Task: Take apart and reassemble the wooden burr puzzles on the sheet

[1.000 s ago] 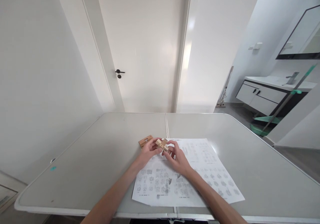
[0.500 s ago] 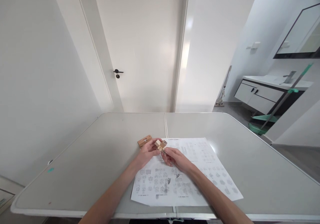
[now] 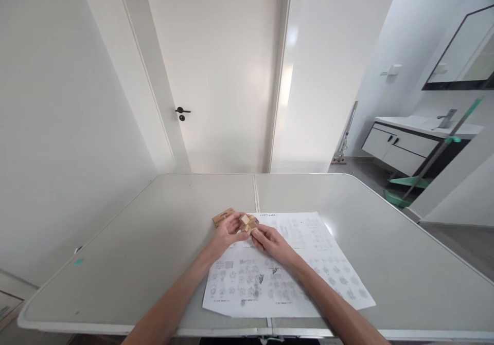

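Between my two hands is a small wooden block puzzle (image 3: 248, 222) of pale and darker brown pieces, held a little above a printed sheet. My left hand (image 3: 227, 236) grips its left side, with fingers behind and thumb in front. My right hand (image 3: 271, 242) pinches its lower right side between thumb and fingers. Just behind my left fingers lies a brown box (image 3: 223, 216), partly covered by that hand. Under both hands and the right forearm spreads the white paper sheet (image 3: 328, 268), printed with rows of small grey diagrams.
The grey folding table (image 3: 154, 262) has a seam down its middle and a pale raised rim. Beyond its far edge stands a closed white door (image 3: 219, 77). At the right are a washbasin cabinet (image 3: 401, 142) and a green dustpan (image 3: 397, 198) on the floor.
The wooden puzzle has turned slightly in my hands and now shows a different face. My right fingers have shifted their hold on it. Box and sheet have stayed put.
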Demonstrator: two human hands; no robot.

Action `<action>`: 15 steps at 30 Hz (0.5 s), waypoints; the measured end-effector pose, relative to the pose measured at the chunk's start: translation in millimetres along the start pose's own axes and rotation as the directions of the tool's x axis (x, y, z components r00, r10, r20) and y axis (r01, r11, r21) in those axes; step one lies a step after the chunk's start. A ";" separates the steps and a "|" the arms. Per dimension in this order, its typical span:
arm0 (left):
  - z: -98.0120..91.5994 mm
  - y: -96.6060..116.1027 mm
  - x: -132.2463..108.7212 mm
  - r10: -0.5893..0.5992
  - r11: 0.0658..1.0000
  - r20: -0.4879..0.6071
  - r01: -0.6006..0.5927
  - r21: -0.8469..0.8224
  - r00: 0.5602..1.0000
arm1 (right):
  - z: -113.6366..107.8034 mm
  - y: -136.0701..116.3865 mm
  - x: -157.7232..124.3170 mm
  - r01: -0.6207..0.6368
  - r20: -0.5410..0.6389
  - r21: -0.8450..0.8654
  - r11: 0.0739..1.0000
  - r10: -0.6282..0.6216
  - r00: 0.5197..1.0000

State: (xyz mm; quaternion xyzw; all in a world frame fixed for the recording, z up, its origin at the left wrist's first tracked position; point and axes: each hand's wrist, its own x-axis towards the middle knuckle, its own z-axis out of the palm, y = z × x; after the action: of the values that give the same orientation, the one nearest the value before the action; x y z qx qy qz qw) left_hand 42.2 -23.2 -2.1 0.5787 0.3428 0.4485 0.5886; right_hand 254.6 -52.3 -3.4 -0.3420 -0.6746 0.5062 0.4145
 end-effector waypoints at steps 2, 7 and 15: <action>2.4 -1.2 0.8 0.034 0.999 -0.015 -0.034 0.028 0.999 | 0.4 6.2 1.4 0.021 -0.049 -0.055 0.998 -0.024 0.998; 9.6 -7.6 3.4 0.094 0.992 -0.072 -0.088 0.090 0.993 | 1.3 21.9 5.1 0.056 -0.190 -0.174 0.983 -0.089 0.978; 10.2 -7.9 3.0 0.132 0.973 -0.066 -0.116 0.200 0.989 | 4.8 26.7 5.2 0.038 -0.202 -0.199 0.979 -0.079 0.976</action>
State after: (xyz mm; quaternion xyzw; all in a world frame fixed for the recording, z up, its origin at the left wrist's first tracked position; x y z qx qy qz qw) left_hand 53.7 -23.6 -8.6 0.6360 0.3714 0.4709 0.4857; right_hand 249.2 -42.8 -28.7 -0.4119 -0.6833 0.3869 0.4623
